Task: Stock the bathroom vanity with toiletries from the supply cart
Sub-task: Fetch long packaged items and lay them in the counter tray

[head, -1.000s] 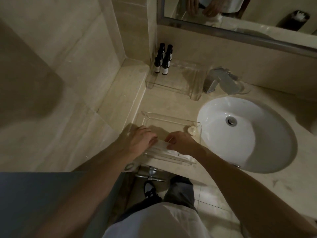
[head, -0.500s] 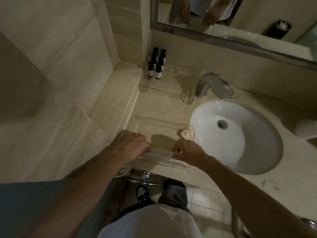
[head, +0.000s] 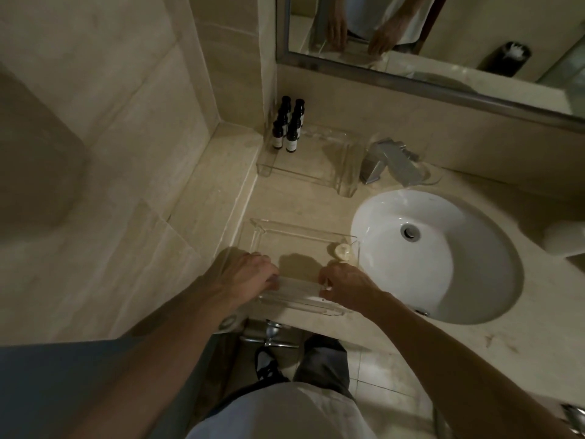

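Note:
A clear acrylic tray (head: 304, 228) sits on the beige vanity counter, left of the sink. A long white packet (head: 296, 285) lies along the tray's near side. My left hand (head: 245, 275) pinches its left end and my right hand (head: 343, 285) pinches its right end. A small round pale item (head: 342, 250) rests in the tray's far right corner. Several small dark bottles (head: 288, 126) stand in the left end of a second clear tray (head: 316, 177) against the back wall.
A white oval sink (head: 440, 258) lies right of the near tray, with a chrome faucet (head: 391, 164) behind it. A mirror (head: 443, 36) hangs above. A marble ledge and wall run along the left. A white object (head: 565, 237) sits at the far right counter edge.
My hands have slid apart along the white packet, the right hand moving right. The packet now lies flat along the tray's near side. The camera shifted slightly.

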A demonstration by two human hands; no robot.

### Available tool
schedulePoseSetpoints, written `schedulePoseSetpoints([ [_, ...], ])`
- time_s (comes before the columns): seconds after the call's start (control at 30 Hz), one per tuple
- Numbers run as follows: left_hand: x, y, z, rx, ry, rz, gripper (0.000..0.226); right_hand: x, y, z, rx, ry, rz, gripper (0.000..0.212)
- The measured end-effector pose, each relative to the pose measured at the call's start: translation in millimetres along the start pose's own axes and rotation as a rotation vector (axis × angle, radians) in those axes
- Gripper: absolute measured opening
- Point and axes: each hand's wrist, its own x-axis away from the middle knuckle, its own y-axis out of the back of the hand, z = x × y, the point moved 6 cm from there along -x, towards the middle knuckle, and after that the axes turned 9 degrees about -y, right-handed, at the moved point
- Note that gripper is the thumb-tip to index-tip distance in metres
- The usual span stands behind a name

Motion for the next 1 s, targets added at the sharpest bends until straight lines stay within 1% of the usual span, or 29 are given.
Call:
schedulePoseSetpoints([
  [0.1, -1, 1, 1, -0.020, 0.002, -0.012, 0.027, 3, 2, -3, -0.061, -0.039, 0.000, 0.030],
  [0.23, -5, 1, 3, 0.044, 0.045, -0.044, 0.051, 11, 8, -6, -0.030, -0.037, -0.039, 0.032],
  [0.27, -6, 3, 3, 0.059, 0.055, -0.060, 0.052, 12, 11, -7, -0.025, -0.040, -0.053, 0.032],
  [0.43, -21, 35, -13, 0.154, 0.045, -0.160, 0.039, 25, 44, -14, -0.076, -0.112, -0.158, 0.030],
  [0.53, -37, 54, -27, 0.174, 0.037, -0.205, 0.040, 41, 63, -26, -0.115, -0.200, -0.216, 0.033],
  [0.63, -52, 72, -53, 0.115, 0.020, -0.245, 0.044, 63, 78, -42, -0.121, -0.261, -0.269, 0.038],
  [0.73, -66, 86, -86, 0.032, -0.045, -0.272, 0.048, 88, 90, -65, -0.121, -0.343, -0.329, 0.045],
  [0.8, -71, 93, -110, 0.021, -0.083, -0.290, 0.052, 111, 95, -79, -0.121, -0.387, -0.366, 0.051],
  [1.0, -72, 97, -207, -0.039, -0.209, -0.310, 0.054, 213, 89, -127, -0.132, -0.557, -0.472, 0.062],
])
